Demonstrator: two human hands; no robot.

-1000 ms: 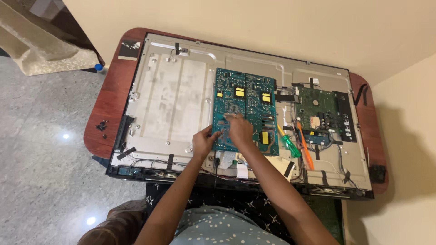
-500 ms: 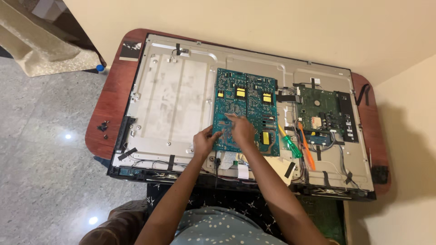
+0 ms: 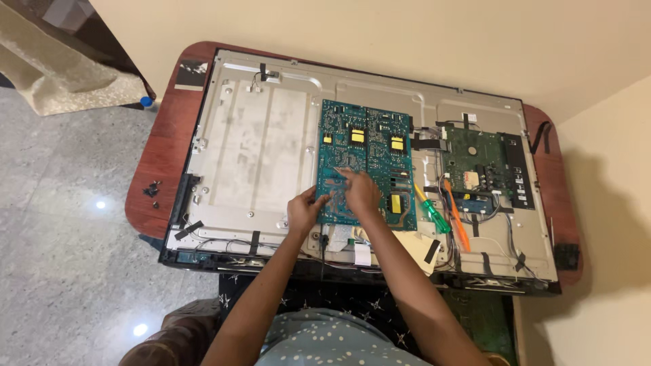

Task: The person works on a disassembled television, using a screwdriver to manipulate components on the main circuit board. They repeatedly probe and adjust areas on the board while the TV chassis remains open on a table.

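Teal-green rectangular circuit board [image 3: 366, 163] lies near the middle of the grey metal back of an opened flat-screen television [image 3: 258, 142], which rests on a reddish-brown wooden table [image 3: 166, 146]. The left hand [image 3: 305, 211] grips the board's lower left edge with curled fingers. The right hand [image 3: 359, 191] lies on the board's lower part, fingers loosely spread, holding nothing. 2 screwdrivers, green-handled [image 3: 434, 215] and orange-handled [image 3: 456, 215], lie just right of the board.

Circuit board [image 3: 366, 152] on panel [image 3: 251, 149], screwdrivers [image 3: 444, 213] right, screws [image 3: 152, 192] left
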